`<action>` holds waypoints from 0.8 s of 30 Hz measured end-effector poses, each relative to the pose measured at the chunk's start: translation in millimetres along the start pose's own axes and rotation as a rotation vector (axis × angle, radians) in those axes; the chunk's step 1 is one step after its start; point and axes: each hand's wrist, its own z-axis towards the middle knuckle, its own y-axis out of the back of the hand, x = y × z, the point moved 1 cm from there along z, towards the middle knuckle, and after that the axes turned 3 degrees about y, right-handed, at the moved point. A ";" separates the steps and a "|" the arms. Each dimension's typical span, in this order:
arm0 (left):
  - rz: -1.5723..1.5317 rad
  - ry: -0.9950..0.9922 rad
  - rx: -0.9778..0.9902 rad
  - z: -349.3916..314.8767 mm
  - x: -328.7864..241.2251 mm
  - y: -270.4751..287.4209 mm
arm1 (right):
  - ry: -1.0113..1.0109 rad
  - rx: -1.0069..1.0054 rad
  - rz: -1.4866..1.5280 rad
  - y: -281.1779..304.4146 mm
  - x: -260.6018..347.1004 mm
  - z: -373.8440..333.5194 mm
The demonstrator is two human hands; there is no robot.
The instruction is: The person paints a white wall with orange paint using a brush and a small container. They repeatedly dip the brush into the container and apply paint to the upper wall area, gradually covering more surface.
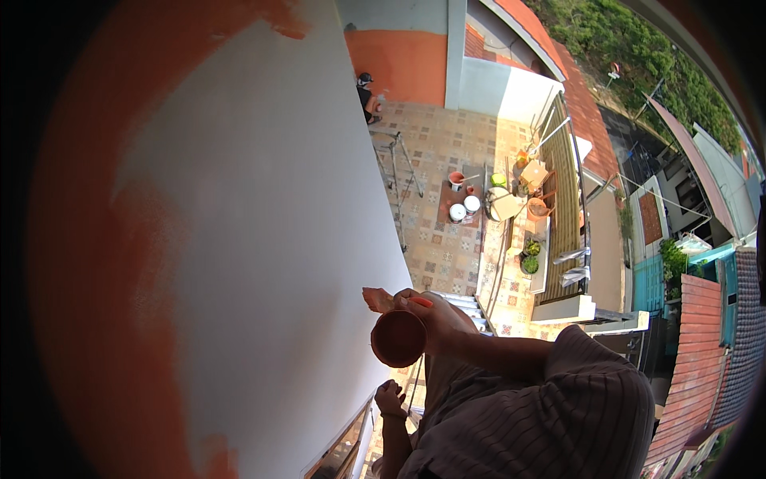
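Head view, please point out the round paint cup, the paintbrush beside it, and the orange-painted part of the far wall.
Paint cup (377, 351): head view, on its rim.
Paintbrush (376, 300): head view, on its paint-coated bristles.
Orange-painted part of the far wall (411, 68): head view, around its middle.

From here I see a loose shirt (527, 423), dim brown-grey with fine dark stripes. Its short sleeve (589, 359) opens wide above a bare forearm (503, 354) and bare right hand (444, 323); shadow blurs my finer detail.

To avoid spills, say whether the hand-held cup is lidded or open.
Open: the cup shows its round rim and dark reddish inside, no lid.
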 end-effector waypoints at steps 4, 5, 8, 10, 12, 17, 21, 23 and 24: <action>0.112 -0.678 0.242 -84.3 -114.0 -34.4 | 0.030 0.059 0.038 1.7 -24.8 10.7; 0.222 -0.852 0.262 -101.9 -133.5 -42.6 | 0.040 0.055 0.022 1.4 -32.0 13.3; -0.626 -0.476 0.635 -126.6 -158.7 -67.9 | 0.178 0.209 0.056 -3.4 -49.6 14.3; -0.762 -0.385 0.717 -126.5 -160.8 -70.8 | 0.162 0.210 0.034 -4.8 -56.0 9.8; -0.549 -0.566 0.650 -120.6 -156.1 -69.6 | 0.158 0.201 -0.020 -6.2 -58.0 5.9; -0.320 -0.775 0.663 -110.4 -146.6 -67.0 | 0.205 0.184 -0.252 -4.4 -55.3 8.7; -0.817 -0.396 0.905 -111.6 -137.8 -66.1 | 0.372 0.167 -0.716 0.4 -50.4 13.9; -0.868 -0.280 0.915 -107.3 -132.1 -62.5 | 0.336 0.126 -0.873 0.7 -46.3 12.5; -0.842 -0.261 0.907 -103.7 -129.2 -59.9 | 0.358 0.158 -0.927 -0.7 -42.6 10.5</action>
